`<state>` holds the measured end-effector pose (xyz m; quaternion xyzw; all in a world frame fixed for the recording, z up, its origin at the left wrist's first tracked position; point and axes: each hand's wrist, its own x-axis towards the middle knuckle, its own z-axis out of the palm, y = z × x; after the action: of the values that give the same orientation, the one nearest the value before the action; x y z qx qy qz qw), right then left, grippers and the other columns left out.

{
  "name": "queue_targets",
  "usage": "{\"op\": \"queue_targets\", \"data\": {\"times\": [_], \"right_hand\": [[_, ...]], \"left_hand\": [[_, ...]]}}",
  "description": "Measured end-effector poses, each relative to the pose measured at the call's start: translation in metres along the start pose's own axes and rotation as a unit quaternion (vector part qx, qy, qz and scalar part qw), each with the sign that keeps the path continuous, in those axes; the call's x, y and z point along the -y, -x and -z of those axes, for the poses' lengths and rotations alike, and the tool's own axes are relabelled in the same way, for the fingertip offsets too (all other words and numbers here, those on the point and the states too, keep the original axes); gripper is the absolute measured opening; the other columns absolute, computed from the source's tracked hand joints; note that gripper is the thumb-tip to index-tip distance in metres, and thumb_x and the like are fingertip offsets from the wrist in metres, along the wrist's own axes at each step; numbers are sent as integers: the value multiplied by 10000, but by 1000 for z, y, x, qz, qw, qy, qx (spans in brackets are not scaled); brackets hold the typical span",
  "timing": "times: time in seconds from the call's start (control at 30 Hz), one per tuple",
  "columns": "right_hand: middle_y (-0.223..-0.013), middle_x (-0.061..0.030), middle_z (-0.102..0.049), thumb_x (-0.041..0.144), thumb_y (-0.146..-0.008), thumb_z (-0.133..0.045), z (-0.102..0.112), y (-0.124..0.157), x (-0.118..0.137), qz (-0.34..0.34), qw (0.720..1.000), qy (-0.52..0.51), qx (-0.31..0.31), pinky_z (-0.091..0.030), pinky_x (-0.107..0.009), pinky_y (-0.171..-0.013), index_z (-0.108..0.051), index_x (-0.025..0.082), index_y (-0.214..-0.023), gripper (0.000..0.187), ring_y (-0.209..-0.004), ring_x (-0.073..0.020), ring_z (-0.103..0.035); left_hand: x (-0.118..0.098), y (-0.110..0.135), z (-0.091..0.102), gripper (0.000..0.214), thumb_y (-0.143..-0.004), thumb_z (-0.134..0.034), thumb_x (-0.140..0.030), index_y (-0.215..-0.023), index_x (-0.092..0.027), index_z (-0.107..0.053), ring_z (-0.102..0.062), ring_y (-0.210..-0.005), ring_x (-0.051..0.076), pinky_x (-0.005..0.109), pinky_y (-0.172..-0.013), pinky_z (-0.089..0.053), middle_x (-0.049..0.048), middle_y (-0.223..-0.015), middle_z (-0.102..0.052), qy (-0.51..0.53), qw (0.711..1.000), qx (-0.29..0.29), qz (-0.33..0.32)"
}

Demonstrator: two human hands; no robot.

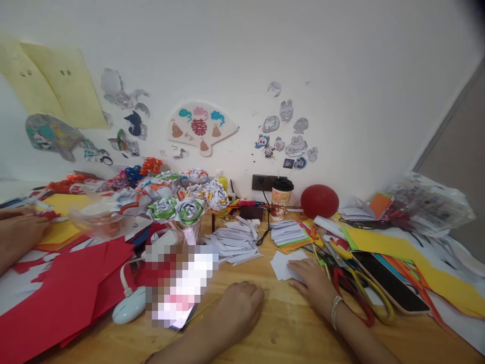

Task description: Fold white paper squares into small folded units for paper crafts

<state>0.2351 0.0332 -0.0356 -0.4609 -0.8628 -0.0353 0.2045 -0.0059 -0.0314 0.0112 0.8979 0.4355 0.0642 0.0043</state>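
My left hand [238,306] rests on the wooden table [273,323] with its fingers curled under, knuckles up, nothing visible in it. It lies just right of a phone [178,290] whose screen is blurred out. My right hand [312,282], with a bracelet on the wrist, lies flat with fingers stretched onto a small white paper [285,263]. Behind the paper are piles of folded white slips [233,240] and a stack of coloured sheets [290,233].
Another person's hand [18,233] rests at the far left on red paper [64,288]. Paper roses [178,199], a white mouse [129,306], a lidded cup [281,198], a red ball [319,200], scissors [359,288], a dark tablet [390,282] and yellow paper [424,263] crowd the table.
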Motion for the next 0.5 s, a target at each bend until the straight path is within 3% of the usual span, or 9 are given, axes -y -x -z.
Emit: {"op": "queue_targets", "data": {"times": [0.17,0.37,0.5], "right_hand": [[-970,-66,-670,120,-810,-512,2,-4,4,16,1000,-20,-5,-466,-343,-783,-639,199,-895,172,-890,-205,-581],[-1175,-109,-591,242,-772,-609,11,-2,15,-61,998,-5,-22,-400,-429,-907,-604,169,-1064,302,-1052,-263,-516],[-1103,-85,-634,214,-787,-611,15,-5,19,-45,999,-5,-5,-431,-370,-860,-615,179,-1043,258,-990,-231,-544]], "left_hand": [[0,-2,1,180,-897,-401,-171,-801,-161,-552,-591,-740,197,291,-679,-451,57,-824,-635,9,1000,3,11],[1,-7,3,171,-876,-415,-169,-791,-161,-563,-596,-727,192,281,-670,-453,51,-798,-638,36,999,1,34],[1,-8,3,167,-872,-415,-168,-802,-165,-566,-600,-737,191,283,-682,-468,52,-809,-642,46,998,-2,43]]}}
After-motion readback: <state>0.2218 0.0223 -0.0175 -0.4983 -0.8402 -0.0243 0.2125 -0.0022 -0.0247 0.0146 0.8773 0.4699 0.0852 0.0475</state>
